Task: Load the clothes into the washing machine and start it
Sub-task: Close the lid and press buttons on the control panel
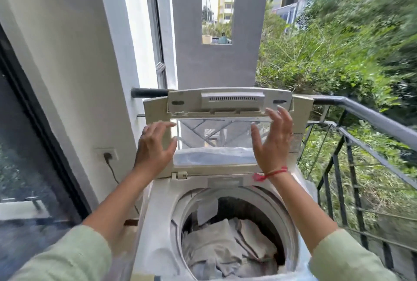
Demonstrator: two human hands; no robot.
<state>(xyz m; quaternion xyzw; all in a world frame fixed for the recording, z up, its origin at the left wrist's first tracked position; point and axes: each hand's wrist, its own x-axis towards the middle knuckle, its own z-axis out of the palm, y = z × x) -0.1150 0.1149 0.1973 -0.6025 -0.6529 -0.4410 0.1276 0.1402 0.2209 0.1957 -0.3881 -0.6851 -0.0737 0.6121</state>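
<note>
A white top-loading washing machine (158, 208) stands in front of me with its folding lid (225, 102) raised upright. Pale grey clothes (228, 247) lie bundled inside the round drum. My left hand (155, 145) is at the lid's left edge, fingers spread, thumb near the frame. My right hand (274, 138) is raised before the lid's right side, fingers apart, with a red thread on the wrist. Neither hand clearly grips the lid.
A white wall with a socket and plugged cable (108, 155) is to the left, beside a dark glass door (27, 156). A dark metal balcony railing (361, 118) runs along the right, with green bushes beyond. A grey pillar (216, 66) stands behind the machine.
</note>
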